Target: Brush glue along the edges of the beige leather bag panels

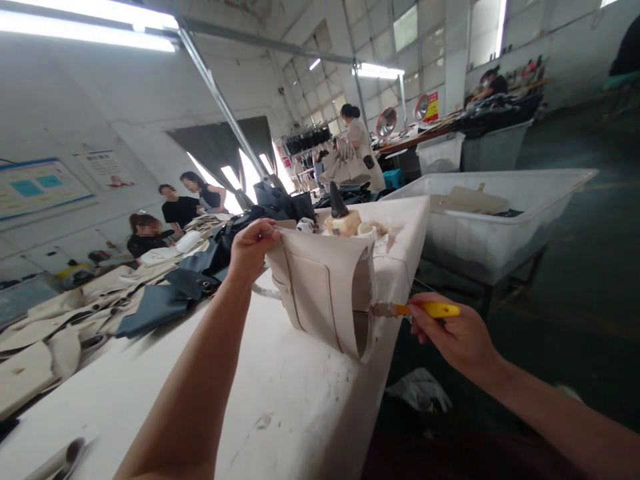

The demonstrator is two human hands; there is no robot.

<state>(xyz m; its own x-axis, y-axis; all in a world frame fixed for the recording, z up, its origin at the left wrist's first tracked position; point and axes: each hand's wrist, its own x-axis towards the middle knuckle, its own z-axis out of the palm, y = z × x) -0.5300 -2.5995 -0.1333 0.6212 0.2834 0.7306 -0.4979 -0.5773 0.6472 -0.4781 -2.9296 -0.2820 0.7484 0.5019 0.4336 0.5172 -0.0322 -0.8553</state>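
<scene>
A cream leather bag body [313,290] lies on its side on the white table [280,400], its open end facing right. My left hand [253,247] pinches the bag's upper left corner, thumb and fingers closed on it. In my right hand [453,337] is a brush with a yellow handle [440,309]. The brush's bristle end meets the rim of the bag's opening; whether it touches the inside I cannot tell. Behind the bag stand a black cone-topped bottle [338,201] and a yellowish glue-crusted container [344,223].
Dark blue leather pieces [165,303] and cream pieces [35,360] heap along the left. A white plastic bin [480,233] on a stand holds cream pieces at right. Crumpled cloth [420,390] lies below the table's right edge. Several people work in the background.
</scene>
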